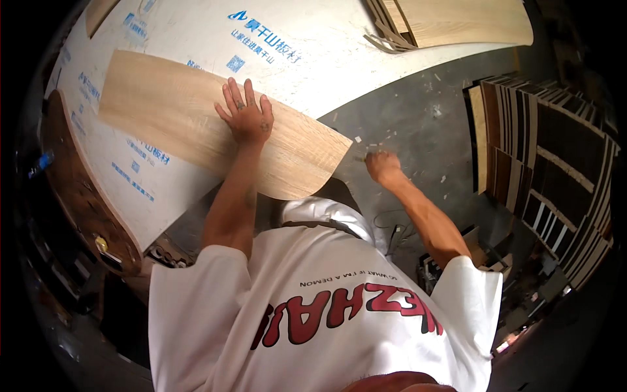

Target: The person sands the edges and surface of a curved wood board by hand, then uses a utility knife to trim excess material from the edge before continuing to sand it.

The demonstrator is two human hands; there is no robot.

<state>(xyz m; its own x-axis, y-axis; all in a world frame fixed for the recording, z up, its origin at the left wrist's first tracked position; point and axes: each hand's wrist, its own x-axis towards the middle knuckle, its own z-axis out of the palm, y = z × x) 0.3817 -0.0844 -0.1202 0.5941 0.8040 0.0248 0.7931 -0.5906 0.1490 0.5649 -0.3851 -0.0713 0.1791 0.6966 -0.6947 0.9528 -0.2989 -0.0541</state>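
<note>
A light wood-grain board (pixel 176 104) lies across a white printed sheet (pixel 313 39), and its right end juts out past the sheet's edge. My left hand (pixel 247 121) rests flat on top of the board with fingers spread, holding nothing. Just off the board's right end, my right hand (pixel 383 167) is closed in a fist over the floor. Something small and dark shows at its fingertips, too blurred to name. A small gap separates that fist from the board's corner.
Stacked panels (pixel 542 163) in dark and pale colours stand at the right. Another wood-grain board (pixel 464 23) and dark edge strips (pixel 392 36) lie at the far right of the sheet. A brown curved tabletop (pixel 91 189) is at the left. Scraps litter the grey floor (pixel 418 117).
</note>
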